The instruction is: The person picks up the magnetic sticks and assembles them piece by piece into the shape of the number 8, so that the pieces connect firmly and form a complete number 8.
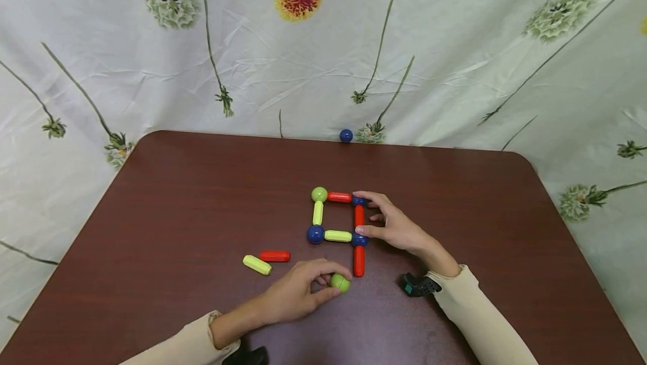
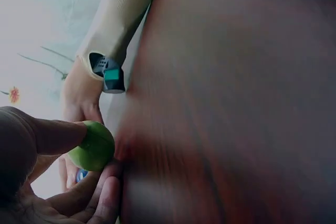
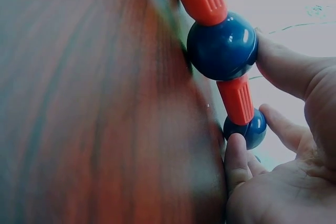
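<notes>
My left hand (image 1: 298, 292) pinches a green ball (image 1: 341, 282) between thumb and fingers, just below the free end of a red rod (image 1: 359, 261). The ball (image 2: 94, 146) also shows in the left wrist view. A square frame of rods and balls lies on the table. Its left corners are a green ball (image 1: 319, 194) and a blue ball (image 1: 315, 234). My right hand (image 1: 399, 227) holds the frame's right side, thumb on the near blue ball (image 3: 222, 45) and fingers about the far blue ball (image 3: 245, 128). A red rod (image 3: 236, 100) joins these two.
Left of the frame lie a loose red rod (image 1: 274, 256) and a loose yellow-green rod (image 1: 257, 265). Another blue ball (image 1: 346, 136) sits at the far edge of the brown table (image 1: 202, 185). Behind hangs a white flowered cloth (image 1: 323, 62).
</notes>
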The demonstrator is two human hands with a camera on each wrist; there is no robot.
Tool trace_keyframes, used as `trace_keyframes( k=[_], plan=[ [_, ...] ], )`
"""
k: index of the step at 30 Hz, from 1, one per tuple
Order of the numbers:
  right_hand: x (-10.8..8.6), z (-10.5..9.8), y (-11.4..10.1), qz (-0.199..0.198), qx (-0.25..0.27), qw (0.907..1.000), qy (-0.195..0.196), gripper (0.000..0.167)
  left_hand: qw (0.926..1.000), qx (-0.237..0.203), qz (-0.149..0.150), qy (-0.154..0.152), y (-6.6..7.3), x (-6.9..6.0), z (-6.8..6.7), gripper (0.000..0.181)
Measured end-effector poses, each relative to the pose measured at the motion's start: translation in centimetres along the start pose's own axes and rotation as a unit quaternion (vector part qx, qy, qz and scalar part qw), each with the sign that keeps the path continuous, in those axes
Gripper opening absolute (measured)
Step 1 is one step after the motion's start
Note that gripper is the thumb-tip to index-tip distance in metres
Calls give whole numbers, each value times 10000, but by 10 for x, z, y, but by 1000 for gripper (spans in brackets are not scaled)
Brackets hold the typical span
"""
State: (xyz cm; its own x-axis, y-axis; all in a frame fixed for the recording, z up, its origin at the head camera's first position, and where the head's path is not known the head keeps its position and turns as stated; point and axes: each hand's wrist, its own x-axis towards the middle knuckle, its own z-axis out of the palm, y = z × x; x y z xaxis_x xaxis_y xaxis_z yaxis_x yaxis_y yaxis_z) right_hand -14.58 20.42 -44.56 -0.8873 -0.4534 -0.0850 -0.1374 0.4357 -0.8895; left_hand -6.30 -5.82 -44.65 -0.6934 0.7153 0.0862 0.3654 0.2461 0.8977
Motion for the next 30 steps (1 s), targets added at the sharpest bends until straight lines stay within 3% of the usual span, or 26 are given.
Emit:
trace_keyframes(
  k=[5, 21, 30],
  plan=[
    [0, 0, 0, -7, -27, 10000, -17, 70, 9998, 93, 86, 147, 2, 0, 6, 30],
    [0, 2, 1, 29, -4, 10000, -83, 70, 9985, 509, -182, 124, 9, 4, 21, 28],
    [-1, 0, -1, 46, -39, 10000, -65, 71, 9965, 707, -202, 399, 14, 5, 28, 27]
  ],
)
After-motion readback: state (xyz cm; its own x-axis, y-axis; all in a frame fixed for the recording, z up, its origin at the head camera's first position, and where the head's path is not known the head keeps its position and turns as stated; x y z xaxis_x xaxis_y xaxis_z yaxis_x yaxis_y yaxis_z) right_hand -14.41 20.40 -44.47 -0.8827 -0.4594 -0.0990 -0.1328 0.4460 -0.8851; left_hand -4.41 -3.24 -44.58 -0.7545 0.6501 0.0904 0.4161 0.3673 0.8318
